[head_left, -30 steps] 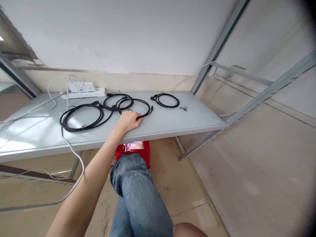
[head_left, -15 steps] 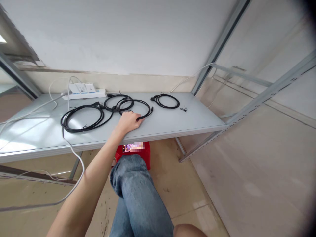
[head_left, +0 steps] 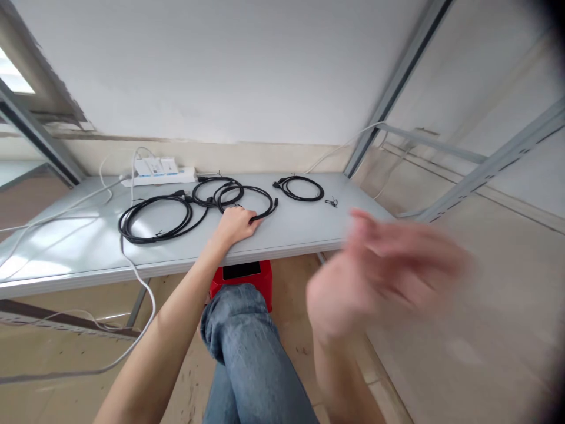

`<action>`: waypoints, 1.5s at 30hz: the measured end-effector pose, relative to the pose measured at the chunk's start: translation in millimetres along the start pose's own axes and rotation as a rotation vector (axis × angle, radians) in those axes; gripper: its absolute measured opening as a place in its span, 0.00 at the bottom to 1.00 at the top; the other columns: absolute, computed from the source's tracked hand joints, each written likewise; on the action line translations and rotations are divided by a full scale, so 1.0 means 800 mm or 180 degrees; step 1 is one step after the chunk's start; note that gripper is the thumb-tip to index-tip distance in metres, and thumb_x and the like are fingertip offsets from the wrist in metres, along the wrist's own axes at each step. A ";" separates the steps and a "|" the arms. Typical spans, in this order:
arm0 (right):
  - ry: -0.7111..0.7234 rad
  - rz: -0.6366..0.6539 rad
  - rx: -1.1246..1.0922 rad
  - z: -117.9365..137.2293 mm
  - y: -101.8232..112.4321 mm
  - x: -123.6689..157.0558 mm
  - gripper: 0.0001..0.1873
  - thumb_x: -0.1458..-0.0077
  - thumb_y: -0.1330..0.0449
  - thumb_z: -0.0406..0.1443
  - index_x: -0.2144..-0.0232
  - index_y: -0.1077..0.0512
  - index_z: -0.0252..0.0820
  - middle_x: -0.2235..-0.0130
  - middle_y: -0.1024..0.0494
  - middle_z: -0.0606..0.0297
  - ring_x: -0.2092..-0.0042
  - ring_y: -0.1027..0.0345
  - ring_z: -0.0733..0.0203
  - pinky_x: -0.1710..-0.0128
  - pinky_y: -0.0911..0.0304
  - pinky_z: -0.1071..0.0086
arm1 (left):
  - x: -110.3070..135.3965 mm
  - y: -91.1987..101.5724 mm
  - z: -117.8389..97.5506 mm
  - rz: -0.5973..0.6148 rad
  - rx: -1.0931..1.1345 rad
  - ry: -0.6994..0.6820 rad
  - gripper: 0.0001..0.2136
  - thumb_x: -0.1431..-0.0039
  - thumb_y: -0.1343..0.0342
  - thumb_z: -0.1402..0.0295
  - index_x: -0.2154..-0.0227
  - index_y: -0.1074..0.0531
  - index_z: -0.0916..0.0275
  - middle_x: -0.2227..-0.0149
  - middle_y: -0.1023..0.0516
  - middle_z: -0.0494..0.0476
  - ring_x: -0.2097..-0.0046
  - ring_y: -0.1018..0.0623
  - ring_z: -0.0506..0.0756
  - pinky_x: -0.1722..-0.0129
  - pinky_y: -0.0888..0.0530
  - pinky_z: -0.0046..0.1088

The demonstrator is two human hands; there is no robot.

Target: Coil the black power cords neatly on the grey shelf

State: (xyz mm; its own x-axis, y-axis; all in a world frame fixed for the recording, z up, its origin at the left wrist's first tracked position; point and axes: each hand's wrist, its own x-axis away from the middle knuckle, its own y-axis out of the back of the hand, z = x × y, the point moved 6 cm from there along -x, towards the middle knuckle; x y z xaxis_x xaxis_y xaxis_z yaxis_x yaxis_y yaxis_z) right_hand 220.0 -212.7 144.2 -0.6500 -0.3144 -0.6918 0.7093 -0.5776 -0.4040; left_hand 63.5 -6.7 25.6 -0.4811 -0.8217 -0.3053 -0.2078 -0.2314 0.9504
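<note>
On the grey shelf table [head_left: 291,229], my left hand [head_left: 238,225] has its fingers closed around the near side of a coiled black cable [head_left: 247,188]. That coil lies flat and overlaps another black cable coil [head_left: 219,179] behind it. To the left is a larger black cable coil [head_left: 148,239], bound with a small tie. A fourth black coil [head_left: 304,199] rests at the right, with thin black ties [head_left: 332,202] beside it. My right hand [head_left: 379,271] is raised in front of the table's right end, away from the cables; its fingers are smeared by motion.
A white power strip [head_left: 159,177] with plugged-in adapters stands against the wall at back left. White cords [head_left: 148,288] hang over the front edge. Metal posts [head_left: 388,100] frame the table. Beneath it is a red stool [head_left: 265,282] with a dark-screened phone [head_left: 241,270] on it.
My right hand has come up into view from the bottom edge. My left hand stays on the coil. The phone's screen has gone dark, and the view has shifted slightly.
</note>
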 end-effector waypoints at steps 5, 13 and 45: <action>0.0173 0.1804 0.0619 -0.148 -0.120 0.004 0.11 0.38 0.45 0.27 0.58 0.27 0.45 0.55 0.29 0.61 0.54 0.31 0.58 0.48 0.28 0.59 | -0.002 -0.002 0.004 0.0003 0.0001 0.0056 0.23 0.28 0.51 0.55 0.56 0.14 0.65 0.61 0.14 0.72 0.56 0.15 0.68 0.57 0.27 0.40; -0.0056 0.3491 0.0887 -0.309 -0.158 0.027 0.18 0.45 0.51 0.24 0.62 0.24 0.40 0.63 0.22 0.62 0.59 0.27 0.57 0.51 0.33 0.65 | -0.004 -0.002 0.012 -0.0021 -0.0118 0.0417 0.21 0.27 0.51 0.57 0.52 0.16 0.64 0.57 0.14 0.71 0.51 0.15 0.68 0.53 0.24 0.41; 0.0160 0.3245 0.3057 -0.291 -0.141 0.024 0.19 0.28 0.51 0.33 0.59 0.19 0.41 0.61 0.16 0.55 0.58 0.27 0.53 0.58 0.45 0.66 | 0.010 0.012 0.025 -0.0804 -0.0269 0.0471 0.11 0.34 0.48 0.72 0.58 0.20 0.62 0.48 0.22 0.70 0.40 0.27 0.70 0.38 0.28 0.48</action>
State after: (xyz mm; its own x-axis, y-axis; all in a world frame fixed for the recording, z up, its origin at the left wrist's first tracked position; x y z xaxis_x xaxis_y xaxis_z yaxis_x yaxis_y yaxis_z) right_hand 191.1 21.5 36.9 0.0565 -0.8873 -0.4577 0.3830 -0.4041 0.8307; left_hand 40.9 -5.0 31.0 -0.2926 -0.7983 -0.5265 -0.2306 -0.4754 0.8490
